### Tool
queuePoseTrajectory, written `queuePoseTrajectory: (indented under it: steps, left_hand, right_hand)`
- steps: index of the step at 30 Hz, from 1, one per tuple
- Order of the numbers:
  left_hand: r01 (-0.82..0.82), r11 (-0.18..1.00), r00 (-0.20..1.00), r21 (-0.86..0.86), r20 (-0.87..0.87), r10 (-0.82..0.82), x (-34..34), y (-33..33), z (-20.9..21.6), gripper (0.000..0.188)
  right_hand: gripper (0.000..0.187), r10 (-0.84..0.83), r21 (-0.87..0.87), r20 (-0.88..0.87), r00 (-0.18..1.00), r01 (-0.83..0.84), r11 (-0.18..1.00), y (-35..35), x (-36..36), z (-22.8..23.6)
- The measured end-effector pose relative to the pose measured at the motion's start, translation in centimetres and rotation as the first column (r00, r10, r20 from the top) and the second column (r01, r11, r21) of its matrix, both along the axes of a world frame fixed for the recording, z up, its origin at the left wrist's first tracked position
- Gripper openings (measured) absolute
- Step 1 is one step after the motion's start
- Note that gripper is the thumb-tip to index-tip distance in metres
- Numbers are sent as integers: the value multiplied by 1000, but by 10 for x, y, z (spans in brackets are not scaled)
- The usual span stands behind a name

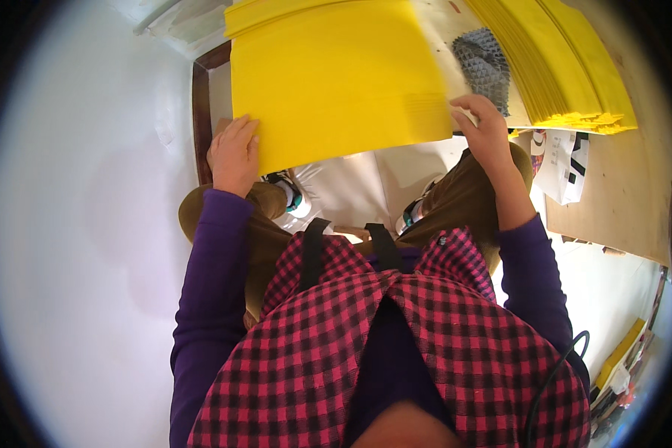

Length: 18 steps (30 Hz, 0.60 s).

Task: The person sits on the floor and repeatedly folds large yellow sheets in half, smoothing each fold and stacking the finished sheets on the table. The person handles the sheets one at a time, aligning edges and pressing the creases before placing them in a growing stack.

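A broad yellow sheet [328,82], perhaps cloth or thin plastic, lies in front of me, its near edge reaching past the table over my lap. At its near left corner, my left hand [235,157] is closed round the edge, with the fingertips hidden beneath. My right hand [485,134] is at the near right corner, thumb and fingers curved in a pinch on the side edge. Faint parallel lines show in the sheet beside that hand. More yellow layers [254,16] show along the far left side.
To the right, a thick stack of folded yellow sheets [567,67] sits on the wooden table [526,112]. A grey, bumpy-textured piece [482,63] lies between the stack and the sheet. A white printed bag [564,164] hangs below the table edge. A white wall [89,224] rises at left.
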State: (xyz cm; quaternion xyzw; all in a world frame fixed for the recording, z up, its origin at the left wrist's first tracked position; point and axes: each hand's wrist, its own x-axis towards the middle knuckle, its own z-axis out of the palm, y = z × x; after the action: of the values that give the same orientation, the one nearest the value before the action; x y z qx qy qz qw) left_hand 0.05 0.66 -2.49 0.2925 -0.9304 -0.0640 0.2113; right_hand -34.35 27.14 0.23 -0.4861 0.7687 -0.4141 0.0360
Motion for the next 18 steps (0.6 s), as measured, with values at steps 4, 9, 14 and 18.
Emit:
queuePoseTrajectory:
  steps: [4,9,14,18]
  left_hand:
    - [-15,1000,999,20,-30,15,1,-5,-2,27]
    - [-24,1000,999,12,-27,25,3,-8,-4,27]
    - [-14,1000,999,11,-50,15,3,-6,-5,27]
    - [-15,1000,998,-10,-59,14,4,-1,-3,27]
  right_hand:
    - [20,51,-5,-84,995,-52,999,-26,-20,-5]
    - [26,-112,86,145,983,100,991,-50,-40,-20]
    - [27,-124,117,211,970,101,988,-58,-45,-31]
    - [27,-125,112,160,979,108,988,-58,-37,-28]
